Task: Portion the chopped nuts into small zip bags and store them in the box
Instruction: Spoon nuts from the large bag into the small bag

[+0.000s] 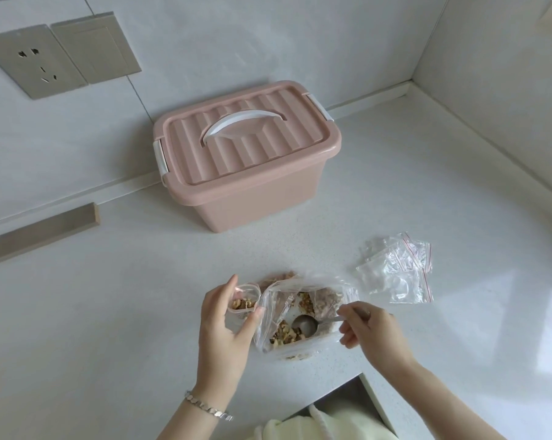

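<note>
The move ahead turns on the short gap between spoon and bag mouth. The spoon (304,325) lies with its long axis roughly three to nine o'clock, handle at three and bowl at nine. The open mouth of the small zip bag (246,296) sits just beside it, at about ten o'clock from the bowl. The left hand (225,328) has its thumb and fingers curled round that small bag and holds it upright, so it is the nearer hand to the target. The right hand (371,330) pinches the spoon handle, and the two hands are apart, on either side of the big clear bag (268,312). The big bag lies open on the counter (109,312). It holds chopped nuts (285,335), brown pieces at its six o'clock side and paler, finer bits toward one o'clock. The spoon bowl rests among them and looks empty. The small bag already has some nuts in its bottom, so I judge filling is partly done. Spare empty zip bags (395,271) lie at two o'clock from the right hand. The pink box (252,198) stands at twelve o'clock, well apart, with its lid (236,147) on and its side clips down.
</note>
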A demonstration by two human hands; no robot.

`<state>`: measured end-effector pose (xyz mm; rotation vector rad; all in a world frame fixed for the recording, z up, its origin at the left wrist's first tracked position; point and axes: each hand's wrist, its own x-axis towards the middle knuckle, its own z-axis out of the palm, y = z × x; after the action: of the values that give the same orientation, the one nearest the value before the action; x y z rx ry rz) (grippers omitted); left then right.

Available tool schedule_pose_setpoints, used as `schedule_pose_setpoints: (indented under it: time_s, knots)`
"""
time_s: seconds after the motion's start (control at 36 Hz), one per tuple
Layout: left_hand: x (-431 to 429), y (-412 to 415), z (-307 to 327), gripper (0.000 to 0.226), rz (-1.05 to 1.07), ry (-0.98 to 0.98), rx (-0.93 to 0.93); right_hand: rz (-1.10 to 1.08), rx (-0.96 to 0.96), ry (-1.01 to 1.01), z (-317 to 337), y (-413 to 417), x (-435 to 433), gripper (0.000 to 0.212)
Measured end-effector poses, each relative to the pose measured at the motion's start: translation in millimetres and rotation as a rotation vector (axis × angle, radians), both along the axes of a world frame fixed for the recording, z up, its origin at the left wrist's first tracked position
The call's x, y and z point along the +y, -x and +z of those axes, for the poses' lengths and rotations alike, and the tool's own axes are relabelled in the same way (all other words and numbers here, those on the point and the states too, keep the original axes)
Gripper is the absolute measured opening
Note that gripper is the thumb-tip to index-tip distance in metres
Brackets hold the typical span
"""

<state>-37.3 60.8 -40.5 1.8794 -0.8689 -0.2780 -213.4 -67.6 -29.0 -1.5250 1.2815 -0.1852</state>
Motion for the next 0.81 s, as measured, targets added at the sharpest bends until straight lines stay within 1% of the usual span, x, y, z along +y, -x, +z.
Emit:
schedule_pose_setpoints:
  time_s: [0.22,0.33,0.56,0.67,0.81]
  knots:
    - [1,-1,0,0.058,0.023,0.003,0.008,-0.277,-0.165,-0.352,-24,-12,14,0.022]
    - [1,-1,1,0.055,0.025,0.018,0.041,-0.368,-0.226,-0.481,-24,-15,17,0.025]
    - [-1,0,7,0.055,0.008,0.022,0.038,-0.461,-0.284,-0.592,-24,10,0,0.023]
    - [-2,2,9,0.059,-0.012,0.005,0.016,-0.475,-0.336,-0.61,-18,24,-11,0.022]
    - [-7,8,15,0.056,-0.042,-0.001,0.024,-0.486,-0.422,-0.614,-1,36,-25,0.024]
